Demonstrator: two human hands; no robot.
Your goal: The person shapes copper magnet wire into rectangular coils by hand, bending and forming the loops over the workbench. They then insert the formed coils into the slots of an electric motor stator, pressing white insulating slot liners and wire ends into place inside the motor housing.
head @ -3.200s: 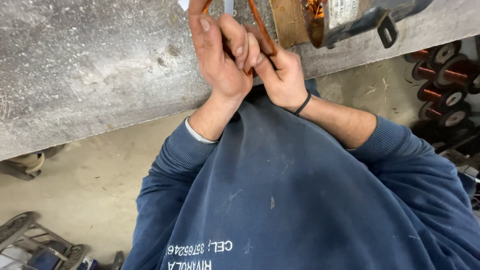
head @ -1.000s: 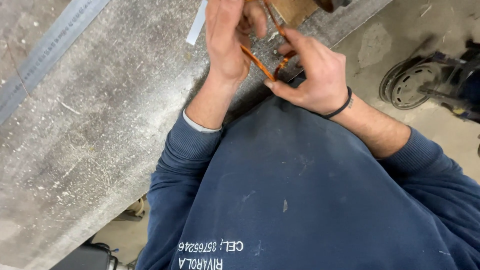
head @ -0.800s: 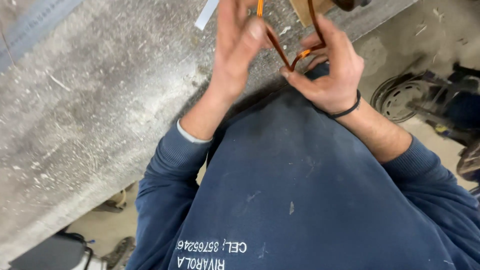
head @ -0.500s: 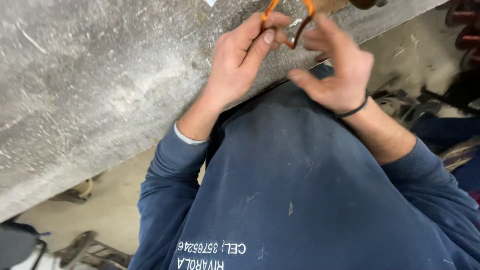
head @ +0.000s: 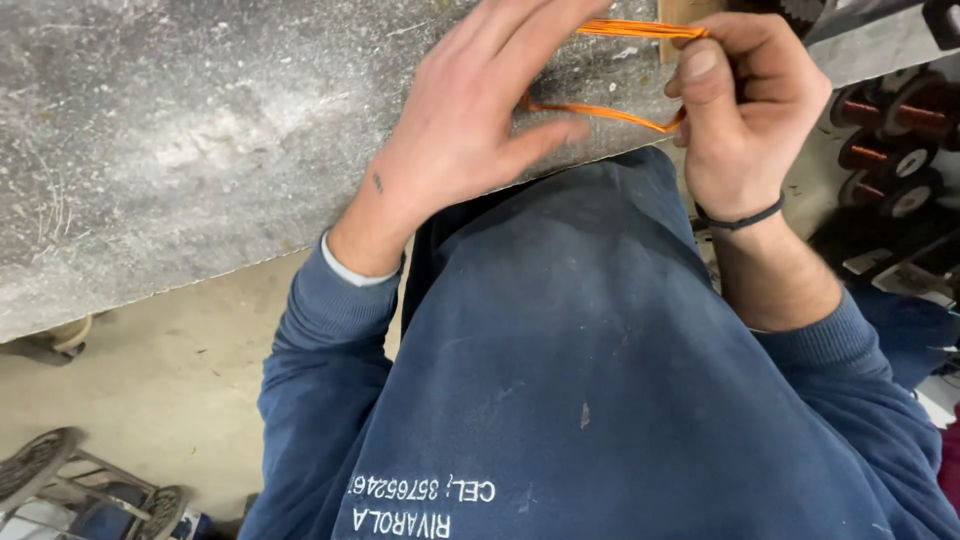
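Two hands work at the near edge of a scratched grey desk (head: 180,140), seen from above over a dark blue sweatshirt (head: 600,400). Right hand (head: 745,110), black band at the wrist, has its fingers closed in a pinch on a bundle of thin orange wire (head: 610,112); the strands run from that pinch leftward in a narrow loop, one run along the top near the frame edge, one lower down just over the desk edge. Left hand (head: 470,130) is spread open, fingers extended and blurred, palm toward the loop and touching or nearly touching its left end; cannot tell which, and it grips nothing. Spools of copper-coloured wire (head: 890,150) stand on the floor at right, well apart from the loop. Small wheels (head: 40,465) show at lower left. Risk, as judgement: only one pinch holds the bundle, so the strands could fan apart or slip. The open left hand could snag and kink a strand, and dragging over the desk edge could scrape the coating.
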